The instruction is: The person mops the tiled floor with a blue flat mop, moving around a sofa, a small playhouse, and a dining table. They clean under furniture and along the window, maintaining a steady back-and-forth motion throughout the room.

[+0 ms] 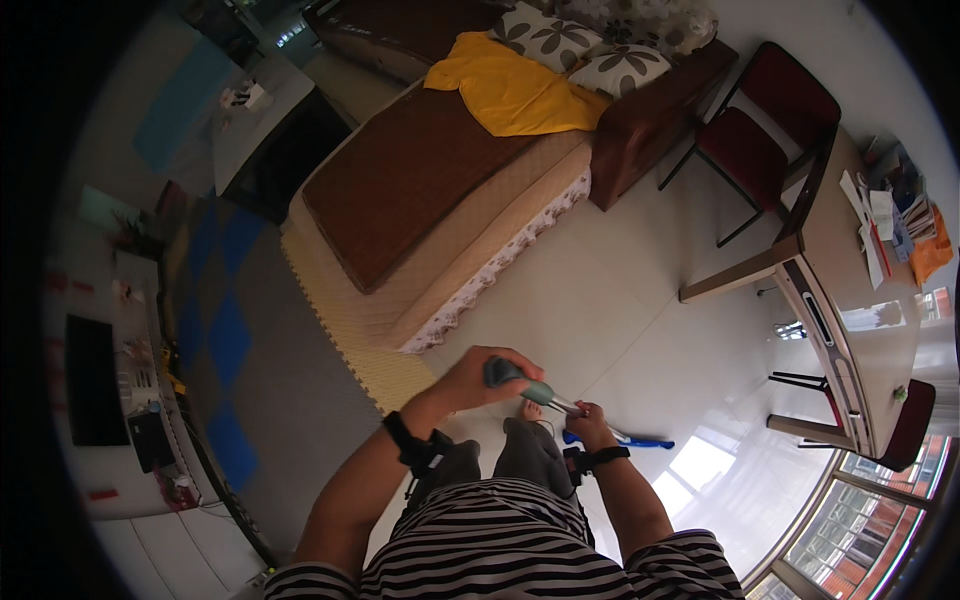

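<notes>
My left hand point(478, 382) is closed around the grey-green grip at the top of a long-handled mop point(538, 392). Lower down, my right hand point(594, 426) grasps the metal pole of the same mop. The handle slants from upper left to lower right in front of my legs. Behind my right hand, a flat blue head point(652, 442) lies on the pale floor; the hand hides part of it and where it joins the pole. Both wrists wear black straps.
Ahead stands a bed or daybed point(420, 190) with a brown mat, yellow cloth and patterned pillows. On the right are a wooden table point(860, 260) with papers and a dark red chair point(745, 145). Grey and blue foam matting point(290, 370) covers the left floor, near a wall screen point(92, 380).
</notes>
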`<state>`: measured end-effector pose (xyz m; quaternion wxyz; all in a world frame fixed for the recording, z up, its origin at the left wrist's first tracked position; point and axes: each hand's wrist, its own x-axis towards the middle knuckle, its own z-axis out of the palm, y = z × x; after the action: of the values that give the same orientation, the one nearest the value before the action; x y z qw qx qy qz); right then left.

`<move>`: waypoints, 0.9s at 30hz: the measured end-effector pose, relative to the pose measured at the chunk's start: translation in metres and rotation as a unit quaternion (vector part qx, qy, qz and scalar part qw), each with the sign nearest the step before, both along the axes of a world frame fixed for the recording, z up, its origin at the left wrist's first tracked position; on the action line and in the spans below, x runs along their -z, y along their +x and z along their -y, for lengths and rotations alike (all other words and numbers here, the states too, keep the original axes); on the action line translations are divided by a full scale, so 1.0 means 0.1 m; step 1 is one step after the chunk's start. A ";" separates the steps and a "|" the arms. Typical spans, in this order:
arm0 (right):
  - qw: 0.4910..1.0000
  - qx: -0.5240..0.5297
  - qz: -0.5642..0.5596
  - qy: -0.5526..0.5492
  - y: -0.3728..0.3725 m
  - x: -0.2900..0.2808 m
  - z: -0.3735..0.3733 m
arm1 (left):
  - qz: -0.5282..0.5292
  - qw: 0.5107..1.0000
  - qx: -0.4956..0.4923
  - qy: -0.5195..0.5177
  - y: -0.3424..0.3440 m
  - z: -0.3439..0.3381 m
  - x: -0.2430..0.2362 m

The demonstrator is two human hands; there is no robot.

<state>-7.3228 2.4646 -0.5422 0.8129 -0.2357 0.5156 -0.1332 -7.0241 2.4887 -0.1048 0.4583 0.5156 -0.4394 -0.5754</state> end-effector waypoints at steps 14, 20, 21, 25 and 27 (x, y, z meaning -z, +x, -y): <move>0.883 0.319 0.130 0.319 1.99 -2.30 1.05 | 0.210 0.951 -0.130 -0.185 0.33 -0.55 -0.75; 0.919 0.258 0.145 0.261 2.62 -2.29 1.32 | 0.308 0.904 -0.182 -0.232 0.34 -0.37 -0.77; 0.924 0.245 0.149 0.251 2.70 -2.27 1.38 | 0.329 0.894 -0.185 -0.243 0.33 -0.30 -0.77; 0.946 0.183 0.142 0.226 2.91 -2.16 1.74 | 0.412 0.854 -0.189 -0.255 0.33 0.11 -0.74; 0.951 0.179 0.126 0.221 3.01 -2.07 1.94 | 0.403 0.858 -0.187 -0.258 0.38 0.37 -0.71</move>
<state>-7.0217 2.2704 -0.3347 0.8660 0.0643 0.4590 -0.1876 -6.9865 2.4515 -0.0336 0.4566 0.6379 -0.6140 -0.0871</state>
